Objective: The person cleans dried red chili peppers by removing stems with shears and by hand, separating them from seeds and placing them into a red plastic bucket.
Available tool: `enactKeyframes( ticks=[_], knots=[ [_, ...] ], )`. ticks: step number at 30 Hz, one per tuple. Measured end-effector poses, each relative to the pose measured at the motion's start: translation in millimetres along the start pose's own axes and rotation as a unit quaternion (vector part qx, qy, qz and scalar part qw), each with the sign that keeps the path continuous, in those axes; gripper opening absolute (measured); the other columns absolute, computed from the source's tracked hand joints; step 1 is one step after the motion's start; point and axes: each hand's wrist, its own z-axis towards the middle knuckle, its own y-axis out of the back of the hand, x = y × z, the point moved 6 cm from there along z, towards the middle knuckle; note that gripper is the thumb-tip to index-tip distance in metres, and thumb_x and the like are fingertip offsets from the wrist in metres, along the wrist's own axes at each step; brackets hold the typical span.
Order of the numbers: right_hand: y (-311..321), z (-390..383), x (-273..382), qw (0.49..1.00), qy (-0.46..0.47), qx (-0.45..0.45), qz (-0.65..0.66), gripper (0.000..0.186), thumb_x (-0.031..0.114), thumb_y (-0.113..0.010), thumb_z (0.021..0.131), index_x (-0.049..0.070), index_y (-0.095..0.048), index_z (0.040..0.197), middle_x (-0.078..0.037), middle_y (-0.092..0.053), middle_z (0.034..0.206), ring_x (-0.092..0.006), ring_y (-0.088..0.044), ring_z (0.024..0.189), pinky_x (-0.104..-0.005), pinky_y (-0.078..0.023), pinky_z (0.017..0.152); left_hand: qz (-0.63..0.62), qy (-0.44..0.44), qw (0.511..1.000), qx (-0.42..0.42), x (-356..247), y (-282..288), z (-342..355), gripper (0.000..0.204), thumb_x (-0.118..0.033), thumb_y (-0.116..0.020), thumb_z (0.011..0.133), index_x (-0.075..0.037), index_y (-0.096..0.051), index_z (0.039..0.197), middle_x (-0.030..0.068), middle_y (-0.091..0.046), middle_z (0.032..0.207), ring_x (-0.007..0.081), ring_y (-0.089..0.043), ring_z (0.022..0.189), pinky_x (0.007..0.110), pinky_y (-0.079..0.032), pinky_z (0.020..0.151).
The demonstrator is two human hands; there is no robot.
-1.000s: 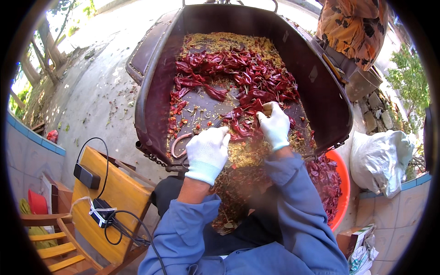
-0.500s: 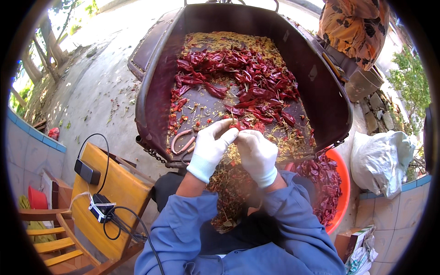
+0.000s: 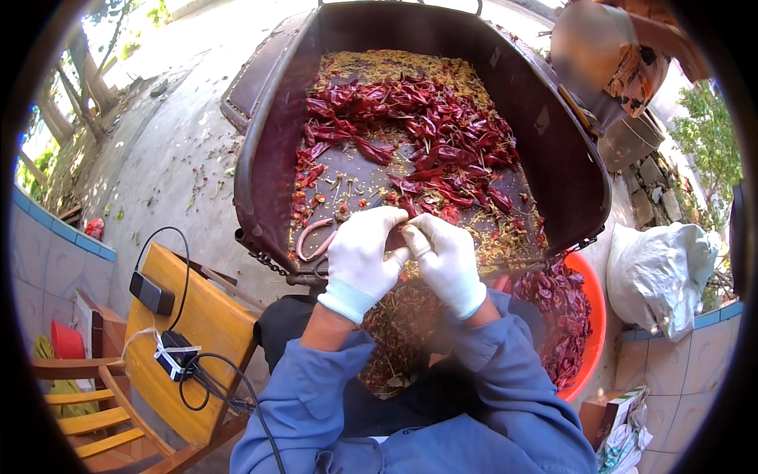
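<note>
My left hand (image 3: 368,258) and my right hand (image 3: 444,262), both in white gloves, meet at the front of a maroon cart bed (image 3: 264,186), fingers closed around a dried red chili (image 3: 400,238) that is partly hidden between them. Beyond them lie a heap of dried red chilies (image 3: 410,130) and scattered yellow seeds (image 3: 371,62). A pink curved handle, seemingly of a tool (image 3: 304,241), rests beside my left hand. Below my hands is a pile of seeds and stems (image 3: 399,340).
An orange basin (image 3: 594,341) of chilies stands right; white sack (image 3: 654,276) beside it. Left, a wooden chair (image 3: 79,403) and yellow board (image 3: 204,276) with black devices and cables. Tiled low walls (image 3: 675,367) flank both sides. A blurred patch and bare arm, apparently another person's (image 3: 663,39), appear top right.
My hands came together from apart, my right hand moving back toward me from the heap with a chili; both have shifted slightly since. A bare arm has appeared at top right.
</note>
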Motion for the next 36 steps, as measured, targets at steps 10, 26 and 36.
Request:
enactKeyframes(
  ticks=[10, 26, 36],
  knots=[
    [4.1, -1.8, 15.4, 0.989, 0.093, 0.052, -0.102, 0.010, 0.017, -0.064, 0.091, 0.008, -0.064, 0.086, -0.007, -0.058, 0.069, -0.0201, -0.059, 0.056, -0.0361, -0.045, 0.051, 0.068, 0.003, 0.989, 0.132, 10.5, -9.7, -12.8, 0.024, -0.011, -0.072, 0.082, -0.009, -0.069, 0.106, 0.0099, -0.068, 0.087, 0.0296, -0.067, 0.081, 0.038, -0.053, 0.073],
    [-3.1, 30.5, -45.8, 0.940, 0.033, -0.017, -0.340, 0.030, 0.037, -0.075, 0.082, 0.009, -0.071, 0.090, -0.009, -0.068, 0.090, -0.0289, -0.066, 0.087, -0.0416, -0.052, 0.074, -0.711, 0.339, 0.611, -0.079, 47.0, 5.9, -14.3, 0.022, -0.011, -0.049, 0.102, -0.005, -0.061, 0.119, 0.0067, -0.064, 0.095, 0.0154, -0.062, 0.078, 0.032, -0.056, 0.072],
    [-0.3, 28.0, -22.0, 0.953, 0.127, -0.134, -0.241, 0.015, 0.016, -0.079, 0.074, 0.010, -0.071, 0.085, -0.007, -0.068, 0.089, -0.0267, -0.066, 0.085, -0.0379, -0.053, 0.072, -0.540, 0.421, 0.728, -0.037, 60.7, -9.6, -22.9, 0.025, -0.021, -0.062, 0.099, -0.001, -0.064, 0.114, 0.0001, -0.061, 0.076, 0.0047, -0.048, 0.047, 0.019, -0.035, 0.037]
  ],
)
